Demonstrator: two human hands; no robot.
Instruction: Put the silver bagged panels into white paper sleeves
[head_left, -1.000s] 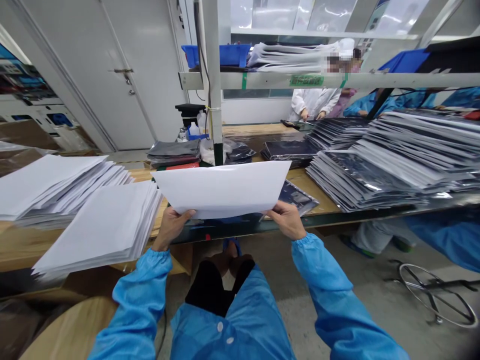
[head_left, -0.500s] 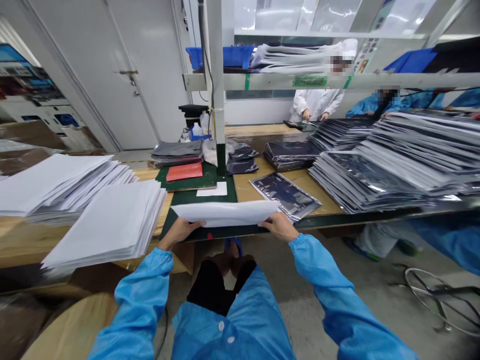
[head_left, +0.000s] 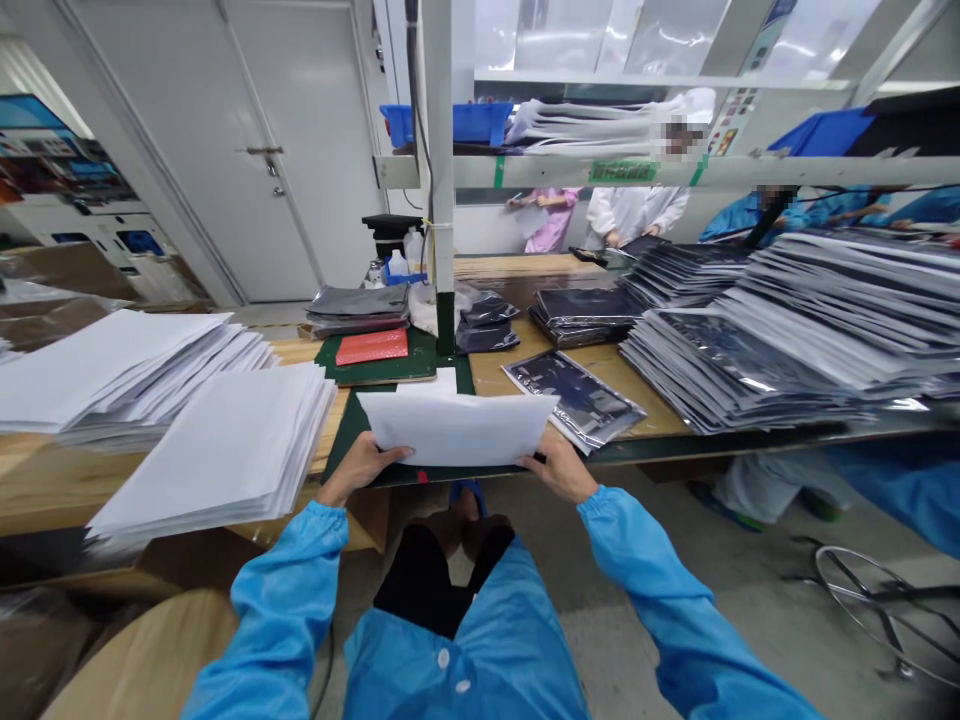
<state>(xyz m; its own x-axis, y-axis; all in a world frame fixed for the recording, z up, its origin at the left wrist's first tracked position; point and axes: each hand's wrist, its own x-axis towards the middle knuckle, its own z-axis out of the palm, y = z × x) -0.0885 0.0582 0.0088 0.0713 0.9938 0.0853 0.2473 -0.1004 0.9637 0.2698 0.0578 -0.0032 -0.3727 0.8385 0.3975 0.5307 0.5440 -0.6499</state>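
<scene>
Both of my hands hold one white sheet (head_left: 457,425) by its near corners, low over the green mat (head_left: 379,365) at the bench's front edge. My left hand (head_left: 364,466) grips the sheet's left corner, thumb on top. My right hand (head_left: 551,467) pinches the right corner. A single silvery bag with a dark panel inside (head_left: 574,395) lies on the wood just right of the sheet. Two fanned stacks of white sheets (head_left: 217,450) sit to my left.
Tall stacks of silvery bags (head_left: 787,320) fill the bench's right side. A red pouch (head_left: 373,346), grey bags (head_left: 360,305) and a white post (head_left: 440,180) stand behind the mat. Other people work at the far side. A wire frame (head_left: 877,600) lies on the floor at right.
The sheet came down from a raised, spread position to near the mat, then tipped up slightly toward me. Both hands kept their hold and drew a little closer together.
</scene>
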